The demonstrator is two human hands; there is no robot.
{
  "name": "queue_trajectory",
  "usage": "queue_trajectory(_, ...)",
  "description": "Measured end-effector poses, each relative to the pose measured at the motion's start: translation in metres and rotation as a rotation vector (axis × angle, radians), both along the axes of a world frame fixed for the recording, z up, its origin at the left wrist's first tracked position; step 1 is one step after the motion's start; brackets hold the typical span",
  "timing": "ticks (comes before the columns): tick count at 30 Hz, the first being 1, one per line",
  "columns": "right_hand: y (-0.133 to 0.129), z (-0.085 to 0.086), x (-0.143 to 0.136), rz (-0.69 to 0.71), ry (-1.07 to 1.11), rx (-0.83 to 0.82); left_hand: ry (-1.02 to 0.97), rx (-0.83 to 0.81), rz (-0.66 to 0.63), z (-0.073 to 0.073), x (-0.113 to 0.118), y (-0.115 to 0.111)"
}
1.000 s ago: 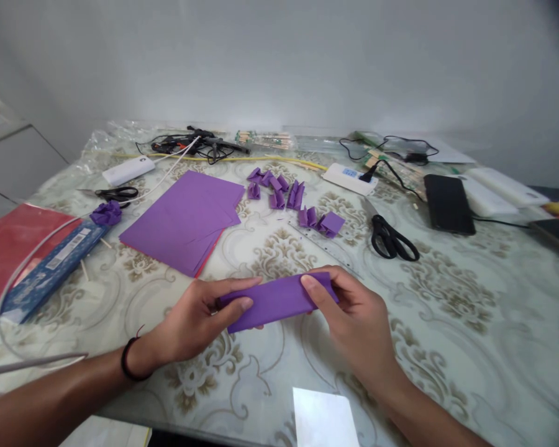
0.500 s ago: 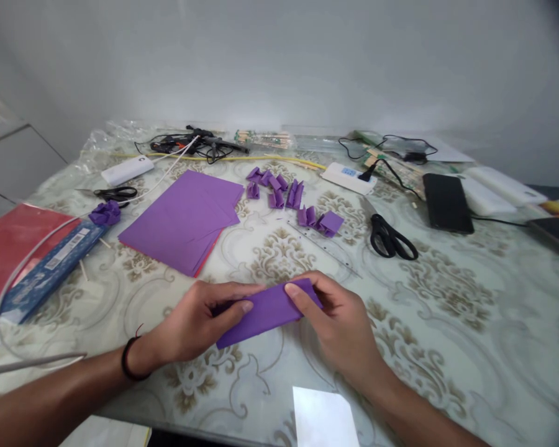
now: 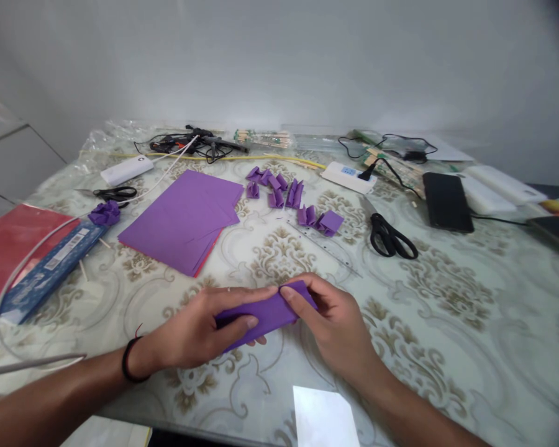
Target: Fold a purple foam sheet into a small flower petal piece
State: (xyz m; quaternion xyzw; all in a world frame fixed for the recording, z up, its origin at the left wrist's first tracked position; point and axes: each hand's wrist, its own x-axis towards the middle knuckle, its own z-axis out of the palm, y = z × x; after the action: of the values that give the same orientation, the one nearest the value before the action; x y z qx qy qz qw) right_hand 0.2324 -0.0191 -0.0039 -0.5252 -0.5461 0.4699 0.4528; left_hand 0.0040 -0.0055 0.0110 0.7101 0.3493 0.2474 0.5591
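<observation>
Between my hands is a folded strip of purple paper [image 3: 272,312], held tilted above the table near its front. My left hand [image 3: 209,326] grips the strip's left part, thumb on the near face and index finger stretched along the top edge; other fingertips show beneath. The right end is pinched by my right hand [image 3: 333,316], its thumb pressing the face and its fingers behind, partly hidden. Farther back lie several small folded purple paper pieces [image 3: 276,198]. A stack of purple paper sheets [image 3: 181,217] rests left of them, with red showing under its edge.
Black-handled scissors [image 3: 391,239] lie right of the folded pieces, beside a clear ruler [image 3: 326,249]. A white power strip [image 3: 349,178] and a black phone [image 3: 447,203] are behind. At left are more scissors [image 3: 116,194] and a red paper packet [image 3: 23,242]. White paper [image 3: 325,417] lies at the front.
My left index finger has slid right along the strip's top edge, close to my right thumb. Left fingertips now show below the paper. The things on the table have not moved.
</observation>
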Motion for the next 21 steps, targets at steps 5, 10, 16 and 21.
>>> queue_trajectory(5, -0.0005, 0.0007, 0.0006, 0.030, -0.012, 0.016, 0.003, 0.127, -0.074, 0.0014, 0.0002, 0.0020)
queue_trajectory(10, -0.0003, 0.0011, 0.0014, 0.039, -0.003, 0.022, 0.004, 0.151, -0.086, 0.0011, 0.0013, 0.0036)
queue_trajectory(16, 0.0022, 0.0034, 0.0017, 0.031, 0.030, 0.026, -0.003, 0.125, -0.074, 0.0003, 0.0010, 0.0020)
queue_trajectory(21, 0.0037, 0.0063, 0.0045, -0.017, 0.039, 0.038, 0.003, 0.147, -0.042, -0.0019, 0.0000, 0.0007)
